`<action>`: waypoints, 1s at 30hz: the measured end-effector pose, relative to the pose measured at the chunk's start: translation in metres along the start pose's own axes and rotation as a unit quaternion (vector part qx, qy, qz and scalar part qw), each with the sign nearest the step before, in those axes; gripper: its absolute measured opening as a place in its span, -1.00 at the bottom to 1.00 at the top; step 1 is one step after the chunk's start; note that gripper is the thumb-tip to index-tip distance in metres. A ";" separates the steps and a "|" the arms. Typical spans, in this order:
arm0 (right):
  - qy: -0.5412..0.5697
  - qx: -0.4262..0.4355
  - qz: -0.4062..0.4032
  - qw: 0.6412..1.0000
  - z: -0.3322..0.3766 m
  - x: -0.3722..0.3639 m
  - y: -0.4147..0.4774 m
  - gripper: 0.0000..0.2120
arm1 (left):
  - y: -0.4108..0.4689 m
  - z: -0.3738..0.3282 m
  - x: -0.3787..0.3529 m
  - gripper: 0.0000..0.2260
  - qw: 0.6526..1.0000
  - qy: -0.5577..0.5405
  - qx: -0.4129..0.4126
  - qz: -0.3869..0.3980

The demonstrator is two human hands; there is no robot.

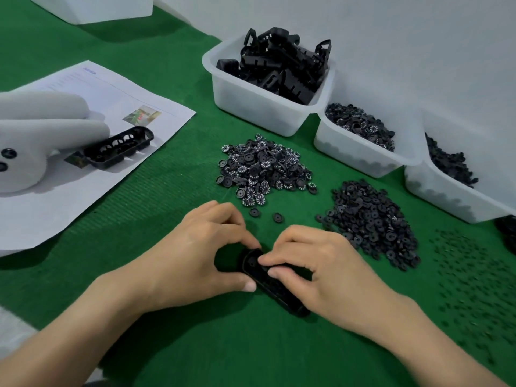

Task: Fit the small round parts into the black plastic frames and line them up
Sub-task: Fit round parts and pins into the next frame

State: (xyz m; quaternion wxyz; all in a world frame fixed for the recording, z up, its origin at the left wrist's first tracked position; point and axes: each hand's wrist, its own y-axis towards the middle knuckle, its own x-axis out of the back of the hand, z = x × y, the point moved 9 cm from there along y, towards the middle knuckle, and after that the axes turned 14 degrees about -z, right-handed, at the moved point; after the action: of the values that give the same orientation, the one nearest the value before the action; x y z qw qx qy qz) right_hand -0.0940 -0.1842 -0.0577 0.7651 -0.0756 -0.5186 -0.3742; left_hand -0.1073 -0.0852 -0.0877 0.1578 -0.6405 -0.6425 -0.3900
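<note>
Black frame (279,296) lies on the green mat (195,344) right in front of me, angled, between both hands. My left hand (195,247) grips its far end, thumb against the near side and forefinger curled over the tip. My right hand (321,266) curls over the top, fingertips (275,273) pressing down on it; I can't tell if a round part is under them.

Just beyond the hands are two loose discs (277,217), then the pile of numbered round parts (265,169). The plain black pile (371,222) sits to the right of it. Further back a bin of frames (251,107) and a bin of round parts (349,152) stand side by side. Off left, another frame (120,148) rests on a paper sheet (83,191).
</note>
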 end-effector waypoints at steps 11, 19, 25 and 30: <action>0.014 -0.099 -0.059 0.993 -0.030 0.016 0.027 -0.83 | -0.006 0.004 0.004 -0.66 1.000 -0.019 0.019 -0.010; -0.044 -0.096 -0.099 0.989 -0.041 0.009 0.031 -0.95 | -0.010 0.005 0.003 -0.48 1.000 -0.001 0.019 -0.007; 0.002 0.004 -0.008 1.000 -0.003 0.003 0.001 -0.87 | -0.008 0.003 0.003 -0.59 1.000 0.002 0.002 -0.016; -0.002 0.025 -0.004 1.000 -0.001 0.003 -0.002 -0.87 | -0.008 0.003 0.002 -0.59 1.000 0.001 0.003 -0.017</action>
State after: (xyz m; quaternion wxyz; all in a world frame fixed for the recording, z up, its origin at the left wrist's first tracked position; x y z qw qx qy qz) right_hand -0.0936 -0.1875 -0.0558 0.7640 -0.0551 -0.5301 -0.3637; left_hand -0.1147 -0.0804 -0.0903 0.1538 -0.6287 -0.6543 -0.3911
